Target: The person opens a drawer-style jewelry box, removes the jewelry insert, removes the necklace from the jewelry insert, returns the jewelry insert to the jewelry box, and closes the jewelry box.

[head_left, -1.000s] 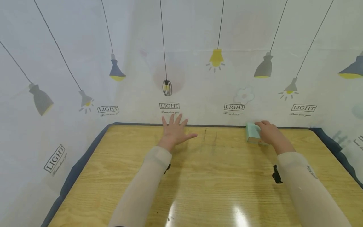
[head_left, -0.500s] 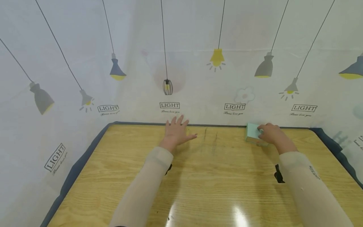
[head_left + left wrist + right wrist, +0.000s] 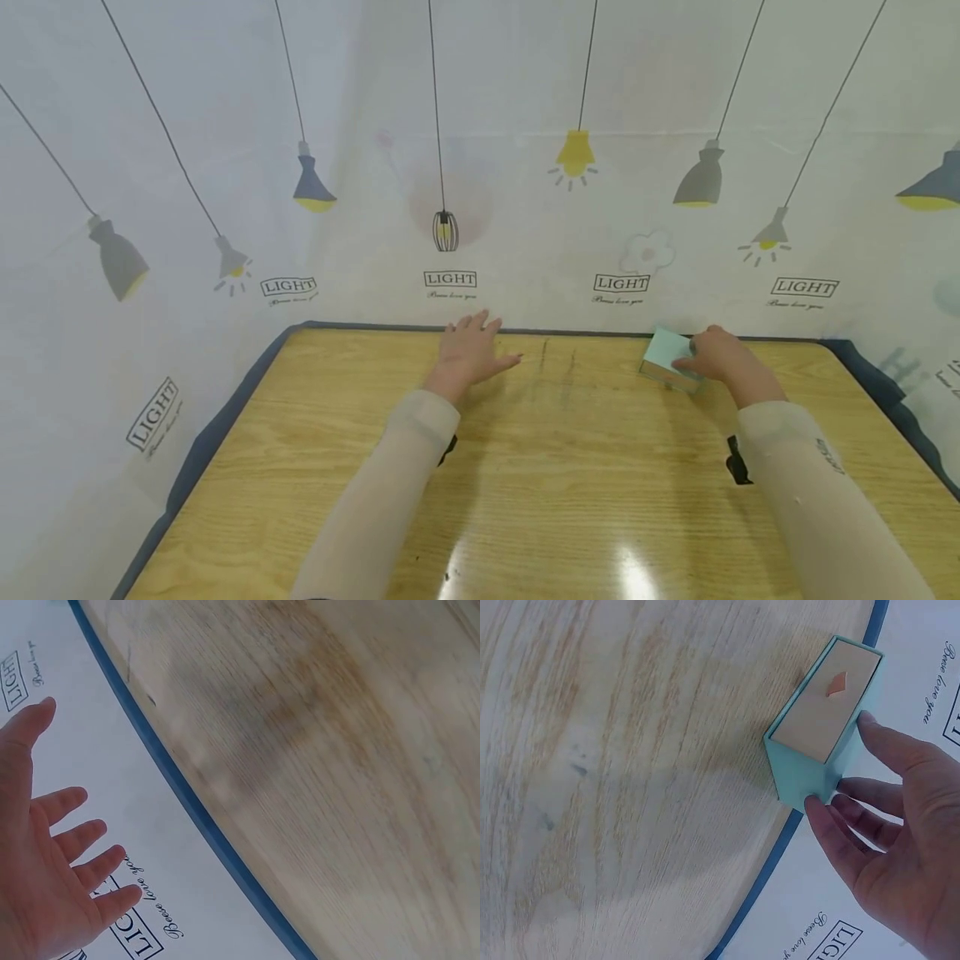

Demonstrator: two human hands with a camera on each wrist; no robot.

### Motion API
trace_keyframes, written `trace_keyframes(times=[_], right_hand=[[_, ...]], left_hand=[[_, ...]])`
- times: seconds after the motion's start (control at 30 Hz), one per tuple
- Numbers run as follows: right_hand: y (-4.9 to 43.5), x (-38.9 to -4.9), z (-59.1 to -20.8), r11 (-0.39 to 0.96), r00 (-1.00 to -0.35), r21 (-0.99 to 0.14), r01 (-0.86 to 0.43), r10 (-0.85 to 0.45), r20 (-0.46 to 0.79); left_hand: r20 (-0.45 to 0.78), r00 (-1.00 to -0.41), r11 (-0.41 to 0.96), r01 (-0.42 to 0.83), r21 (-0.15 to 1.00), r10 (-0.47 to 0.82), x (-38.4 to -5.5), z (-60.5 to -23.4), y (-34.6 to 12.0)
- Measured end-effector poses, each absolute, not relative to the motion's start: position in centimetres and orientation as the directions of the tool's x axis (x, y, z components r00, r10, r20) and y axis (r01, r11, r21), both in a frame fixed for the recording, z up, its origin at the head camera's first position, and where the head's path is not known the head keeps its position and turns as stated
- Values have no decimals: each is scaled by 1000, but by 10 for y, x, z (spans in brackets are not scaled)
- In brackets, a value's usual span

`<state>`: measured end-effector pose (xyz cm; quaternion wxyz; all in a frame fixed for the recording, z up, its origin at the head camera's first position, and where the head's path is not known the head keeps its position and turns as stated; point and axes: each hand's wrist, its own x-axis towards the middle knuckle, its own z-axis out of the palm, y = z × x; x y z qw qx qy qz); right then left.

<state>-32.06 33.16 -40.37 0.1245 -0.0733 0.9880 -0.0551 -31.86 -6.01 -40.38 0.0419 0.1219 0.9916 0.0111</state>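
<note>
A small mint-green drawer box [image 3: 663, 346] lies at the far edge of the table, right of the middle. In the right wrist view, its beige drawer front [image 3: 810, 716] carries a small brown pull tab [image 3: 838, 684]. My right hand [image 3: 723, 358] holds the box from its right side, the thumb on the broad face near the drawer front and the index fingertip at the end. Part of the other fingers is hidden behind the box. My left hand [image 3: 468, 350] is held over the far edge, fingers spread and grasping nothing; its palm shows in the left wrist view.
The wood-grain table [image 3: 570, 467] ends in a dark blue border. Close behind it and along both sides hangs a white curtain [image 3: 517, 233] printed with lamps and lettering. Black wrist straps [image 3: 738, 460] show below both sleeves.
The box has turned at the far edge, its front now slanting. My right thumb and fingers have shifted around its right side. The left hand has drawn back slightly, its fingers less spread.
</note>
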Motion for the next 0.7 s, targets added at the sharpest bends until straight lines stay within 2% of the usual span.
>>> trace_keyframes(times=[0.2,0.5,0.7], right_hand=[[330,-317,-404,984,-971,-137,-116,-142,-193],[333,-313,-409,964,-970,-263,-45,-105,-217],[329,-313,-412,971,-968,-233,-61,-115,-224]], left_hand=[[-57,-965,966,255,33,256,-318,-402,-55],[-38,-961,961,272,56,274,-314,-393,-47],[-34,-959,958,281,55,283,-312,-392,-42]])
